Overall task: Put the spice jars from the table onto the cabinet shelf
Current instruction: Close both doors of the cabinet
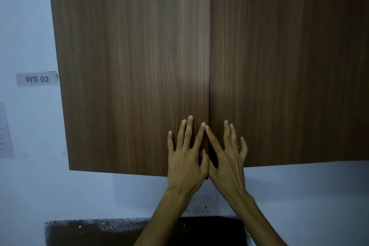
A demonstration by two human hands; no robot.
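A brown wooden wall cabinet fills most of the view, with its left door (129,66) and right door (289,66) both closed. My left hand (185,156) lies flat on the lower inner corner of the left door, fingers spread and straight. Beside it, my right hand (227,158) rests with spread fingers on the lower inner corner of the right door. The two hands meet at the seam between the doors. No spice jars and no shelf are visible.
A pale blue wall (28,26) surrounds the cabinet. A grey label reading "WS 02" (37,79) hangs left of it, above a sheet of paper (5,132). Below the cabinet are a white socket strip (197,208) and a dark speckled surface (95,231).
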